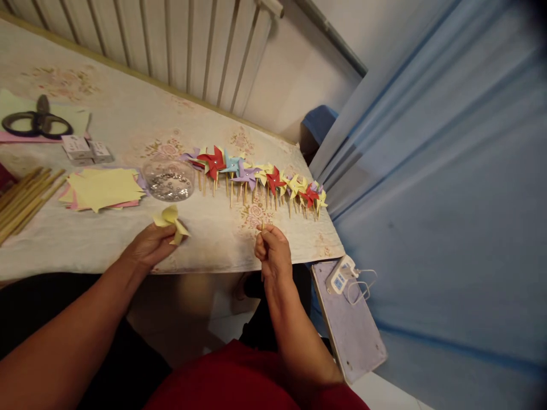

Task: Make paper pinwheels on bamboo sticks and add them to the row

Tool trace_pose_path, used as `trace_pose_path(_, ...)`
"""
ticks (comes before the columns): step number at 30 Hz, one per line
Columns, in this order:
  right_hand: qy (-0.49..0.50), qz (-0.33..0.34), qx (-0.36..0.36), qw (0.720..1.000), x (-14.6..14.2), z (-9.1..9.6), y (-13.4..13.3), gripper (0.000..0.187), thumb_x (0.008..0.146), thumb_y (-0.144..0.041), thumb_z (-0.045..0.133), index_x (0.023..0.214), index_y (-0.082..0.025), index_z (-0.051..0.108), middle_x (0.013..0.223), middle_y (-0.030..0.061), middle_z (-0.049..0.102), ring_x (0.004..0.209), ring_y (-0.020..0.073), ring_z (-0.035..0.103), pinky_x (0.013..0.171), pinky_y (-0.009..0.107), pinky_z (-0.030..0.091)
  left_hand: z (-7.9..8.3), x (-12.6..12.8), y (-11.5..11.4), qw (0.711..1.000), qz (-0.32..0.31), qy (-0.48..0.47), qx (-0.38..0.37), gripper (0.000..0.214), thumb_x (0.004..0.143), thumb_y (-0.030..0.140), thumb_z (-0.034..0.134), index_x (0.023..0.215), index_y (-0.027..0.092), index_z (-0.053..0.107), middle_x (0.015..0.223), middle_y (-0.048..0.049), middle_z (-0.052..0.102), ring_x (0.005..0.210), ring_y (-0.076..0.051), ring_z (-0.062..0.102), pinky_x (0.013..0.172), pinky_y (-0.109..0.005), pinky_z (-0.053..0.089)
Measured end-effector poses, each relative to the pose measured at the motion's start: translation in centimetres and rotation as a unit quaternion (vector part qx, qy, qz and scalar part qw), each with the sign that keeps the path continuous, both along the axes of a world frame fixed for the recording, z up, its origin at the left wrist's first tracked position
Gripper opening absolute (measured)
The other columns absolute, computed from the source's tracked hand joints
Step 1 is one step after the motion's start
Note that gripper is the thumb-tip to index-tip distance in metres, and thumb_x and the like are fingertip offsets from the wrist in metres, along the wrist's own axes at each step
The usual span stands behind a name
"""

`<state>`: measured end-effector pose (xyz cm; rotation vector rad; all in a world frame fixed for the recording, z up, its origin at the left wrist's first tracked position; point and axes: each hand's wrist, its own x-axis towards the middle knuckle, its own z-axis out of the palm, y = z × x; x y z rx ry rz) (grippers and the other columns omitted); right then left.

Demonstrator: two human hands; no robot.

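My left hand [149, 244] is closed on a folded yellow paper pinwheel head [171, 222] just above the table's front edge. My right hand [271, 250] is pinched round a thin wooden stick [262, 228] whose tip pokes up above the fingers. The two hands are apart, with bare tablecloth between them. Beyond them a row of several finished paper pinwheels [256, 179] in red, blue, purple and yellow lies on the table. A clear bowl of small metal pins [168, 181] stands behind my left hand.
A floral cloth covers the table [128, 114]. Yellow and pink paper squares [102, 189], wooden sticks [23, 202], small boxes [85, 149] and black scissors [36, 122] lie at the left. A blue curtain [448, 171] hangs right, with a small white device [342, 274] on a board below.
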<state>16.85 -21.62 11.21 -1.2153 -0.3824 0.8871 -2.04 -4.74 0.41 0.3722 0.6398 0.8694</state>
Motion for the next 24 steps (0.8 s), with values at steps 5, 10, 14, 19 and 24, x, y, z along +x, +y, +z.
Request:
trace_pose_path(5,0.045,0.03,0.01,0.998,0.9,0.3,-1.4,0.02,0.068,-0.027,0.065,0.084,-0.018,0.058,0.049,-0.0111,0.049,0.032,0.002,0.023,0.035,0.017,0.012,-0.2,-0.2,0.0,0.999,0.044,-0.025,-0.005,0.03,0.068,-0.014,0.062,0.079,0.014,0.056,0.069,-0.0004,0.063,0.06,-0.011,0.061,0.063,-0.022,0.058)
trace_pose_path(10,0.049,0.048,0.025,0.997,1.3,0.7,-2.7,0.016,0.073,-0.031,0.065,0.079,-0.02,0.054,0.046,-0.0114,0.045,0.031,0.0023,0.022,0.034,0.017,0.01,-0.5,-0.2,-0.2,0.996,0.067,-0.063,0.022,0.035,0.066,-0.015,0.059,0.083,0.015,0.054,0.071,0.0012,0.064,0.061,-0.01,0.061,0.061,-0.022,0.057)
trace_pose_path(14,0.051,0.051,0.031,0.997,1.5,0.8,-3.5,0.017,0.073,-0.032,0.066,0.078,-0.02,0.054,0.046,-0.0113,0.045,0.031,0.0023,0.022,0.035,0.017,0.01,-0.4,-0.2,-0.4,0.996,0.076,-0.055,0.017,0.032,0.068,-0.015,0.055,0.08,0.015,0.054,0.071,0.001,0.064,0.059,-0.011,0.061,0.058,-0.022,0.056)
trace_pose_path(19,0.052,0.047,0.044,0.997,1.4,0.7,-4.1,0.019,0.069,-0.03,0.067,0.081,-0.019,0.056,0.048,-0.0106,0.049,0.032,0.0017,0.023,0.036,0.017,0.012,-0.9,-0.4,-0.1,0.998,0.061,-0.01,0.002,0.028,0.073,-0.013,0.054,0.08,0.014,0.058,0.072,-0.0005,0.064,0.061,-0.011,0.064,0.062,-0.022,0.059)
trace_pose_path(24,0.049,0.041,0.041,0.997,1.2,0.7,-4.3,0.02,0.071,-0.035,0.066,0.076,-0.02,0.053,0.046,-0.0112,0.046,0.031,0.0022,0.023,0.035,0.018,0.011,-1.3,-0.4,-0.1,0.998,0.059,-0.005,-0.002,0.03,0.075,-0.014,0.053,0.085,0.013,0.061,0.077,-0.0019,0.067,0.066,-0.011,0.067,0.066,-0.021,0.061)
